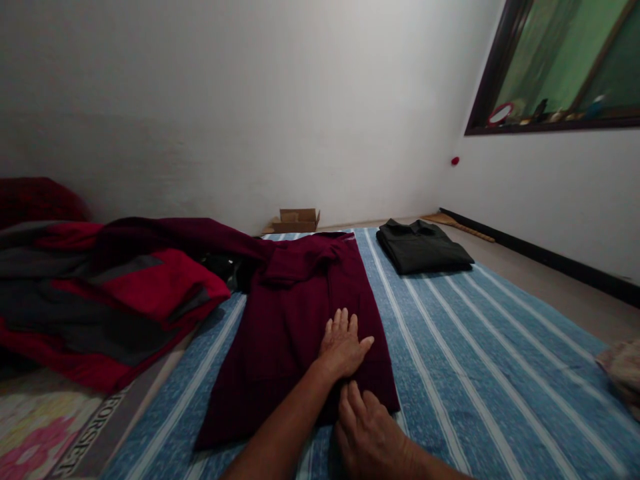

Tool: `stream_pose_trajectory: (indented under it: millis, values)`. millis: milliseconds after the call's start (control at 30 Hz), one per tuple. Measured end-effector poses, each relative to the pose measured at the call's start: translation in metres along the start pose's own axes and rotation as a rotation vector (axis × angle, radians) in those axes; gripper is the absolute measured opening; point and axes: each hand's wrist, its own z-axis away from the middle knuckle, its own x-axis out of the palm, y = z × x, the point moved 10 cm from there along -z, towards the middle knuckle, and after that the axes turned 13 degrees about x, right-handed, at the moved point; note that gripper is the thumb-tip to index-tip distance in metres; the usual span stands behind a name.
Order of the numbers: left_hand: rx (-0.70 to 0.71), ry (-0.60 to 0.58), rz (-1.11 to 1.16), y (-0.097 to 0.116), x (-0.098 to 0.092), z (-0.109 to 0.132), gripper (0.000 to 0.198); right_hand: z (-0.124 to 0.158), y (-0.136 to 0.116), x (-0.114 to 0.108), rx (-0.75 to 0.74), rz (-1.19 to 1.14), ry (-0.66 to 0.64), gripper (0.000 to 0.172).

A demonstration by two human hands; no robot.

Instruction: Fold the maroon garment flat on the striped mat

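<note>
A maroon long-sleeved top [295,333] lies flat on the blue striped sheet. One sleeve is folded across its upper part, and the other stretches out to the left. My left hand [345,343] rests palm down on the top's right half, its fingers straight and slightly apart. Just below, at the hem, my right hand [373,430] has its fingers bent over the fabric edge; its thumb is hidden. Beyond them, to the right, sits a folded black collared garment [425,248], apart from both hands.
A heaped red and grey jacket [125,300] lies on the left, over a floral surface [35,427]. An opened cardboard box [299,220] stands by the wall. The striped sheet [480,360] extends right, where a pale cloth [623,373] lies at the edge.
</note>
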Motion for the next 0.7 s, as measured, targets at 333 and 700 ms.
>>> stream_pose_trajectory:
  millis: [333,700]
  values:
    - [-0.010,0.026,-0.006,-0.004,0.001,0.001,0.073,0.000,0.003,0.004,-0.014,-0.039,-0.059,0.023]
    - [-0.008,0.041,0.012,-0.007,0.003,0.000,0.074,-0.008,0.029,0.005,0.063,-0.318,-0.082,0.011]
